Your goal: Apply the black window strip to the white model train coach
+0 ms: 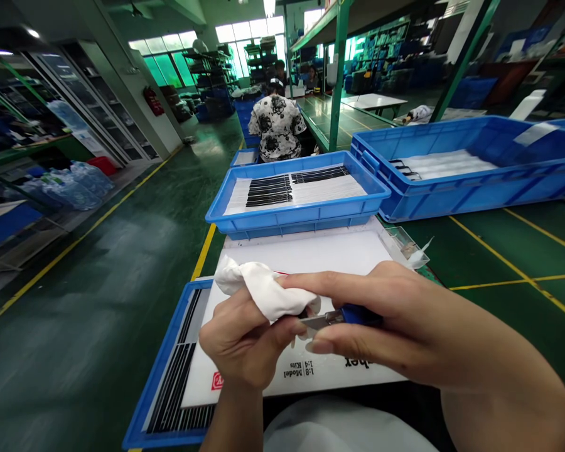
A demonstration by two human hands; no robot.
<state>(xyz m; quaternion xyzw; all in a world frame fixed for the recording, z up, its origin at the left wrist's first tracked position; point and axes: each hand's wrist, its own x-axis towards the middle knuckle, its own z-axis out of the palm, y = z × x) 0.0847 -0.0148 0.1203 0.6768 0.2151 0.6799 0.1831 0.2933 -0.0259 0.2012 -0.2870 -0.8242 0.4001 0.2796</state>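
Observation:
My left hand [245,342] is closed around a bunched white cloth [270,295]. A small dark piece pokes out at the cloth's right end, mostly hidden by the fingers. My right hand [381,314] grips a utility knife with a blue handle [358,315]. Its short metal blade [316,321] points left, close to my left thumb and the dark piece; whether it touches them I cannot tell. My right index finger stretches over to the cloth. Both hands are above a white board [245,389] with upside-down printed lettering.
Beyond the board stands a blue tray [292,220] of black strips on white sheets. Another blue tray [157,370] with black strips lies lower left. A large blue bin [475,194] and a small clear box [400,242] are at right. A person [277,125] sits ahead.

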